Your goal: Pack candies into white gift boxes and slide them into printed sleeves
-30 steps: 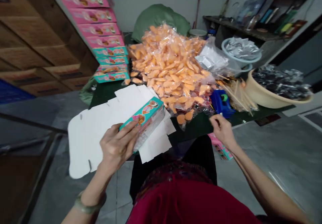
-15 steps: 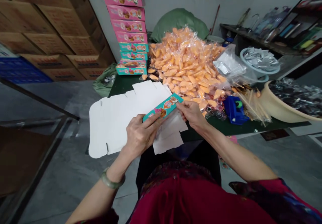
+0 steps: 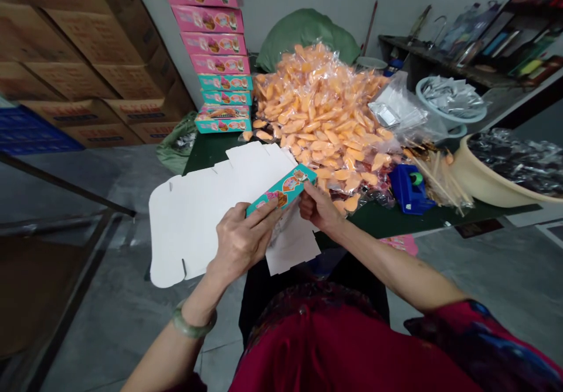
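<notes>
Turquoise cardboard box, long, narrow and printed with small pictures (image 3: pixel 285 186), is in front of you, slanting over a spread of flat white card sheets (image 3: pixel 193 222); you cannot tell whether it touches them. Your left hand (image 3: pixel 244 233) is clamped around its nearer end, fingers across the printed face. Your right hand (image 3: pixel 320 209) is at the other end, fingers curled and thumb against the edge; whether it pinches the box you cannot tell. The sheets lie partly on the dark green tabletop (image 3: pixel 373 219) and overhang its edge. Beyond them you have a heap of orange pieces in clear plastic wrappers (image 3: pixel 321 116), with a stack including 4 pink printed boxes (image 3: pixel 213 46) to its left. A blue plastic tape dispenser (image 3: pixel 409 195) stands near your right hand, beside pale thin sticks (image 3: pixel 442 183).
</notes>
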Motion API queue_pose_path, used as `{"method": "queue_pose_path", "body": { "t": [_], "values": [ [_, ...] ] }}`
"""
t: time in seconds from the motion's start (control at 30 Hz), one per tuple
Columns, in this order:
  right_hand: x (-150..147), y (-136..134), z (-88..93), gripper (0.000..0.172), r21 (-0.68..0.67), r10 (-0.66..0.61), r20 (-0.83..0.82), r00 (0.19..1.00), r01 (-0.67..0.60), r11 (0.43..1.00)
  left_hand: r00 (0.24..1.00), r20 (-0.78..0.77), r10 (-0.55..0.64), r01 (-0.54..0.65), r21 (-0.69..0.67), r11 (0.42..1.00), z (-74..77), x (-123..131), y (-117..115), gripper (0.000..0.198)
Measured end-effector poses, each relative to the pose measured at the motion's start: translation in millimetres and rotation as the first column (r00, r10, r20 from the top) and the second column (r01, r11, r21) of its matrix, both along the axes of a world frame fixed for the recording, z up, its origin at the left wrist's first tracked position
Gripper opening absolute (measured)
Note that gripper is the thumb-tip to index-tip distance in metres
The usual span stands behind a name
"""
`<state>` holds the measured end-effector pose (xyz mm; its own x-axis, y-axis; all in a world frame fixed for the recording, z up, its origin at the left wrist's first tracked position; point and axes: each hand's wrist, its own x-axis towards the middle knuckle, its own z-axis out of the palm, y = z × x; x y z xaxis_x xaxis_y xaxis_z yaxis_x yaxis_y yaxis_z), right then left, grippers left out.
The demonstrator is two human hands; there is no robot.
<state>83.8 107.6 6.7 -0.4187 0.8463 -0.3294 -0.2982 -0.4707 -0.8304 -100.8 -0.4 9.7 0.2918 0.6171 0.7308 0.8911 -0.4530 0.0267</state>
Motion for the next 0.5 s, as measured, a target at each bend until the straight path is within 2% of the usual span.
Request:
{"method": "queue_pose_path", "body": {
  "t": [0.1, 0.17, 0.23, 0.3, 0.33, 0.37, 0.4, 0.43, 0.47, 0.5],
  "values": [
    [-2, -8, -21.9, 0.052, -0.069, 0.053, -0.029, 0.998, -0.055, 0.996, 0.999, 0.021, -0.028, 0.028, 0.009, 1.000, -0.2, -1, 0, 0.039],
    [-1, -14, -28.1, 0.043, -0.147, 0.051, 0.073, 0.996, -0.040, 0.988, 0.999, 0.037, -0.037, 0.036, 0.026, 0.999, -0.9, -1, 0, 0.039],
    [11, -16, -27.0, 0.032, -0.160, 0.053, 0.213, 0.976, -0.019, 0.987, 0.997, 0.069, -0.018, 0.016, 0.042, 0.999, -2.5, 1, -1, 0.038],
    [43, -11, -19.9, 0.021, -0.017, -0.027, 0.376, 0.926, 0.036, 0.999, 0.994, 0.104, 0.034, -0.041, 0.070, 0.997, -5.4, 3, 0, 0.038],
    [67, -5, -14.6, 0.017, 0.117, -0.136, 0.461, 0.877, 0.092, 0.989, 0.991, 0.116, 0.067, -0.077, 0.084, 0.994, -7.3, 5, 1, 0.038],
    [96, 1, -8.7, 0.014, 0.276, -0.291, 0.532, 0.795, 0.162, 0.947, 0.987, 0.125, 0.100, -0.112, 0.095, 0.989, -9.4, 6, 3, 0.037],
    [128, 9, -2.3, 0.013, 0.433, -0.464, 0.579, 0.670, 0.229, 0.872, 0.984, 0.129, 0.127, -0.140, 0.100, 0.985, -11.3, 7, 5, 0.036],
    [162, 16, 4.0, 0.014, 0.564, -0.614, 0.602, 0.510, 0.273, 0.780, 0.982, 0.126, 0.144, -0.157, 0.099, 0.983, -13.0, 9, 6, 0.035],
    [195, 23, 9.8, 0.015, 0.643, -0.706, 0.622, 0.338, 0.292, 0.708, 0.981, 0.122, 0.154, -0.166, 0.091, 0.982, -14.4, 10, 8, 0.035],
    [225, 30, 14.8, 0.015, 0.680, -0.730, 0.657, 0.191, 0.268, 0.682, 0.980, 0.118, 0.160, -0.170, 0.082, 0.982, -15.2, 11, 10, 0.035]
  ]
}}
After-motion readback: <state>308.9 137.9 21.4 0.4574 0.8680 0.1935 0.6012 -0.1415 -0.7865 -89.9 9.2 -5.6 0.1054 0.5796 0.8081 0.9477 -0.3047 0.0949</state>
